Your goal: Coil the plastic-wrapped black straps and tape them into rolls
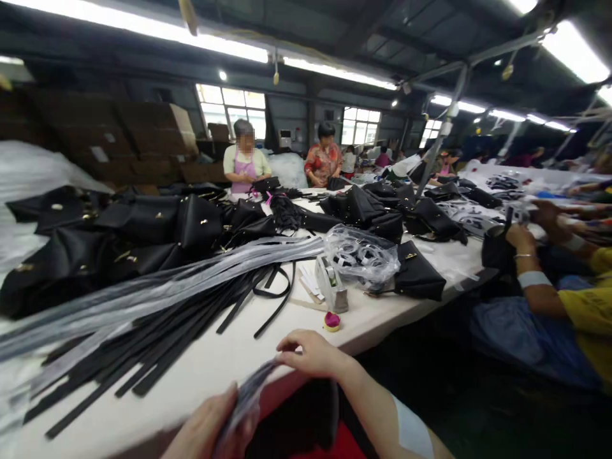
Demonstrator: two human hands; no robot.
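At the near edge of the long white desk, the left hand is closed around the lower end of a thin grey strap in a clear plastic sleeve, fingers wrapped over it, though blur hides the exact grip. The right hand lies palm down at the strap's upper end, fingers curled and pinching it right at the desk's rim. The strap runs slanting between the two hands, just above a dark red and black cloth in the person's lap. Beyond the hands, a loose heap of flat black straps spreads across the desk, and a bundle of long clear-sleeved strips lies over it, fanning to the left. Just beyond the right hand sits a small round pink and yellow object, and behind that a grey tape dispenser stands upright. A crumpled clear plastic bag of ring-shaped parts rests beside the dispenser, touching a black leather handbag. More black handbags are piled on the left and further along the desk. To the right, a co-worker's arm in a yellow sleeve reaches toward another bag, and two people stand at the far end.
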